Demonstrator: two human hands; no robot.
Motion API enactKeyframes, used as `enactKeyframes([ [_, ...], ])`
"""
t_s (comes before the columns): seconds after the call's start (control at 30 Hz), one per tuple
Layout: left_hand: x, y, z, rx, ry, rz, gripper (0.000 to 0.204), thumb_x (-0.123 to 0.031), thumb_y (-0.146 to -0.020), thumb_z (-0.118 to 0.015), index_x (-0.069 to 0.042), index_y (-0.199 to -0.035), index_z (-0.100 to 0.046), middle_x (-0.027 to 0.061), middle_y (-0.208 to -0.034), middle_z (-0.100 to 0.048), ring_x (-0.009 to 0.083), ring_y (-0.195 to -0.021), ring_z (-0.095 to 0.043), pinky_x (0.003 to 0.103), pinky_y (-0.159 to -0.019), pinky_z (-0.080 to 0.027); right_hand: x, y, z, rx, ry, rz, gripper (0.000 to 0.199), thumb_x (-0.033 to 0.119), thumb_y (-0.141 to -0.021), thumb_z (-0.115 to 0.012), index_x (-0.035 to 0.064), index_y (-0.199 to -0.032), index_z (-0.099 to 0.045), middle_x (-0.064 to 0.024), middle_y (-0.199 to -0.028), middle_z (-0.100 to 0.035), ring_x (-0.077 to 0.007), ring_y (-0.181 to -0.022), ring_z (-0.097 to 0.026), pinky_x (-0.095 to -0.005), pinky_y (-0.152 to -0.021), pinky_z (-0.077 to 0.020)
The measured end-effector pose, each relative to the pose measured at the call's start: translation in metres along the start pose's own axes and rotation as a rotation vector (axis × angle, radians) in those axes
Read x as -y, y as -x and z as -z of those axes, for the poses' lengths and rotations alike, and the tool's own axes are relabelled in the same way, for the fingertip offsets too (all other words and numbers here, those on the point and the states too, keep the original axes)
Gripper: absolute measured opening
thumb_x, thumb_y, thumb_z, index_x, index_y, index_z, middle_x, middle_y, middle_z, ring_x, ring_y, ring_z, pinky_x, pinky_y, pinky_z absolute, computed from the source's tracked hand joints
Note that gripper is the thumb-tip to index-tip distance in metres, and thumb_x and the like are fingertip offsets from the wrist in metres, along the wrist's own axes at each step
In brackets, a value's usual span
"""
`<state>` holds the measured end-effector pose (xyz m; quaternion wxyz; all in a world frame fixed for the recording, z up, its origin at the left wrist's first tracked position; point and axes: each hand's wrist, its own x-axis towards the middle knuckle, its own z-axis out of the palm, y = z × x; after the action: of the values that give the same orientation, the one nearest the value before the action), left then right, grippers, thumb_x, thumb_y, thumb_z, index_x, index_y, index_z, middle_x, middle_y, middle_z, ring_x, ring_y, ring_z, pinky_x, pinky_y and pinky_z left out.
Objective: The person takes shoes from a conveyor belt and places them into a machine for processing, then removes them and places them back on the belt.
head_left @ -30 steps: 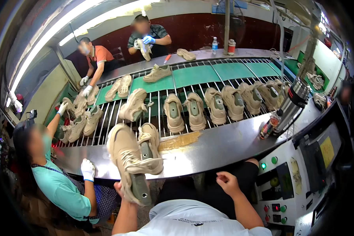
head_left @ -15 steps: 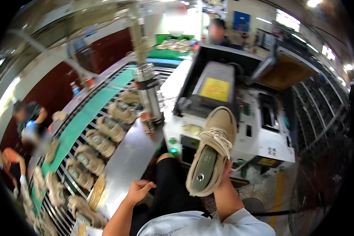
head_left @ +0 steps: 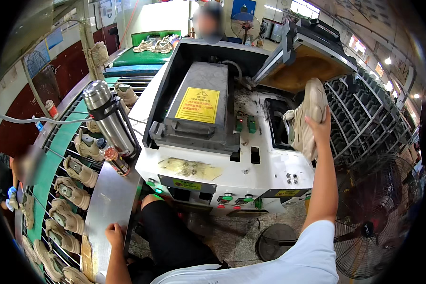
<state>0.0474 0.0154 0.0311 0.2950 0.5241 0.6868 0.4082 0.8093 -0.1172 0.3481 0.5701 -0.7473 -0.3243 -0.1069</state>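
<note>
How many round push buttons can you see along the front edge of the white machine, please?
4 show on the white machine: one green, two red, one green. Others may be hidden below the edge.

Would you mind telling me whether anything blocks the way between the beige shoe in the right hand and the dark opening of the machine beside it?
Nothing visible does. The right hand holds the beige shoe beside the dark opening, under the raised lid.

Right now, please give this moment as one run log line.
right hand: holds beige shoe over machine opening | left hand: rests on steel table edge, empty
</note>
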Motion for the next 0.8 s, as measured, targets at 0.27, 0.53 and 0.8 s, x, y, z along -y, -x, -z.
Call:
enactKeyframes([
  [0.27, -0.005, -0.002, 0.0, -0.099, -0.363, -0.158, 0.026, -0.017, -0.081, -0.061, 0.002, -0.063, -0.059, 0.0148, -0.056, -0.057, 0.026, -0.049, -0.054, 0.039, -0.051, -0.042, -0.036, -0.101, -0.079, 0.18, 0.647, -0.294, 0.102, 0.036, -0.056, -0.075, 0.0089, -0.145, -0.034, -0.0217, -0.135, -0.052, -0.0335, -0.123, -0.052, -0.0411, -0.099, -0.0443],
  [0.53, -0.003, -0.002, -0.002, -0.159, -0.418, -0.195, 0.024, -0.015, -0.077, -0.061, 0.002, -0.061, -0.057, 0.0167, -0.055, -0.056, 0.0295, -0.048, -0.053, 0.041, -0.051, -0.042, -0.07, -0.103, -0.136, 0.51, 0.919, -0.455, 0.098, 0.039, -0.058, -0.077, 0.0158, -0.145, -0.038, -0.0112, -0.138, -0.052, -0.0269, -0.122, -0.055, -0.0394, -0.099, -0.0447],
  [0.8, -0.029, 0.014, -0.044, -0.19, -0.252, -0.061, 0.025, -0.016, -0.077, -0.062, 0.001, -0.059, -0.056, 0.0171, -0.056, -0.056, 0.0293, -0.048, -0.053, 0.04, -0.051, -0.042, -0.032, -0.019, -0.103, 0.311, 0.929, -0.168, 0.071, 0.045, -0.081, -0.058, 0.0094, -0.14, -0.042, -0.0186, -0.133, -0.054, -0.0362, -0.12, -0.053, -0.0437, -0.1, -0.0415],
])
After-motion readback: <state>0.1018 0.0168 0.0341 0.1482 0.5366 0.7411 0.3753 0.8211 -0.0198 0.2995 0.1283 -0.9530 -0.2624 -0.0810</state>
